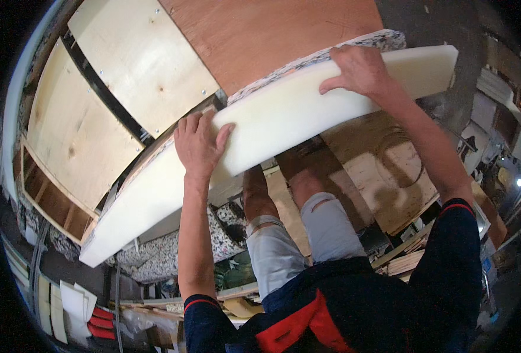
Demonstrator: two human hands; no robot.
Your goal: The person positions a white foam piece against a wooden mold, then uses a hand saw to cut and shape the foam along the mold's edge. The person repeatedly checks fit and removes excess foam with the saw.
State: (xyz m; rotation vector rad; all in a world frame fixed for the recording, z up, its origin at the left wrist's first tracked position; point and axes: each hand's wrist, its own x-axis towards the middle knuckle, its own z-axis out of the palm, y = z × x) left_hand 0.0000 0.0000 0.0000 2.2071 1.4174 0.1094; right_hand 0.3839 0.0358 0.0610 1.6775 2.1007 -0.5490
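Surface: reddish-brown flat wooden panel [284, 35] on the far side; beside it at left, pale bolt-studded plywood panel [148, 65]; beyond a narrow dark gap, second pale plywood panel [75, 117].
Room: dark grey floor [437, 23] at upper right; small bright light [520, 182] among blurred clutter at far right.
Foam: long cream-white foam slab [284, 129], slanting in front of the body from lower left to upper right; underside support impossible to tell.
Left hand [200, 144]: grasping the slab left of its middle, fingers bent at the upper edge, thumb spread along the broad face.
Right hand [359, 70]: grasping the slab nearer its right end, fingers curled over the upper edge, thumb stretched wide across the face; fingertips hidden.
Behind the slab: multicoloured speckled foam strip [384, 40], showing along the upper edge, mostly covered.
Below the slab: bare knees and light grey shorts [331, 226]; to their left, speckled foam pieces [172, 253]; to their right, brown plywood sheet [402, 176] in shadow.
Lower left: thin white panels [74, 306] next to stacked red pieces [101, 323].
In the way: slab, hiding part of the legs and panel edges.
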